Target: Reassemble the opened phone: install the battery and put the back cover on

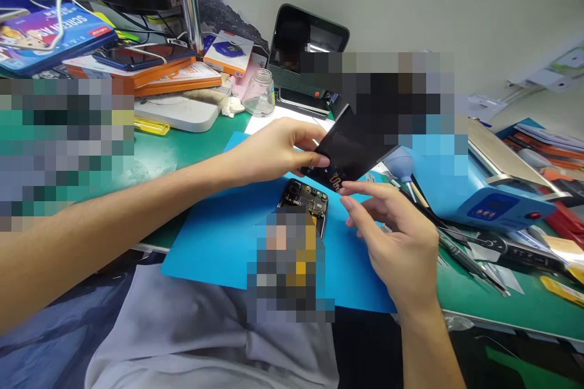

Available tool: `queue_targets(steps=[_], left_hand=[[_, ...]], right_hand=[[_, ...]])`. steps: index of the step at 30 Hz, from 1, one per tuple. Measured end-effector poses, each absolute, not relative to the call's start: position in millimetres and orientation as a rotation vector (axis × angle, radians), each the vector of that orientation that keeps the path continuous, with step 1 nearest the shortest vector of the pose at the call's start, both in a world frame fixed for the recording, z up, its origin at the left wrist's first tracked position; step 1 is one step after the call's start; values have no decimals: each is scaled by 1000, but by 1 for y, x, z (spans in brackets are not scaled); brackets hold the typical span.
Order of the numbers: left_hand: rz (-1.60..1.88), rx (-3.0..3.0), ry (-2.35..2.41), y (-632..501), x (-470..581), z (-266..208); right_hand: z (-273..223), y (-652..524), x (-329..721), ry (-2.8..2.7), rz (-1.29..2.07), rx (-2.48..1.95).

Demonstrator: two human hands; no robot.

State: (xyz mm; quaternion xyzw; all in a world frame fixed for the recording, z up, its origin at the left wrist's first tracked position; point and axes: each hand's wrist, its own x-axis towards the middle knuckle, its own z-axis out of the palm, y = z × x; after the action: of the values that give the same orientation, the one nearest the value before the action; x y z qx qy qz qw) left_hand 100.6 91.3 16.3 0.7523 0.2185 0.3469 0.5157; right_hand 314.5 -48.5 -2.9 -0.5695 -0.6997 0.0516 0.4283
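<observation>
A flat black phone screen (349, 144) is tilted up above the blue mat (210, 243). My left hand (283, 149) is closed on its lower left corner, thumb on the near face and fingers behind. At the screen's lower edge, my right hand (396, 225) has thumb and index fingertips close together, beside a small gold-coloured strip or marking (335, 181). Whatever they pinch, if anything, is too small to make out. Below, an opened phone body (305, 199) lies on the mat with its circuit board showing. Blurring hides its lower part and the screen's upper part.
A glass jar (261, 94), boxes (177, 80) and a display device (305, 42) stand at the back. Rightward are a blue machine (493, 209), a blower bulb (398, 164) and tweezers (488, 276) on the green table (474, 304). A yellow tool (151, 126) lies left.
</observation>
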Motion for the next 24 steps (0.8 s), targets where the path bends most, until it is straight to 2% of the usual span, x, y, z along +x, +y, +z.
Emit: queue_targets(steps=[11, 24], left_hand=[[842, 1776, 533, 91, 103, 18], [806, 1785, 516, 92, 101, 16]], right_hand=[[-3, -46, 311, -1842, -180, -1382], [-6, -43, 324, -2209, -500, -1287]])
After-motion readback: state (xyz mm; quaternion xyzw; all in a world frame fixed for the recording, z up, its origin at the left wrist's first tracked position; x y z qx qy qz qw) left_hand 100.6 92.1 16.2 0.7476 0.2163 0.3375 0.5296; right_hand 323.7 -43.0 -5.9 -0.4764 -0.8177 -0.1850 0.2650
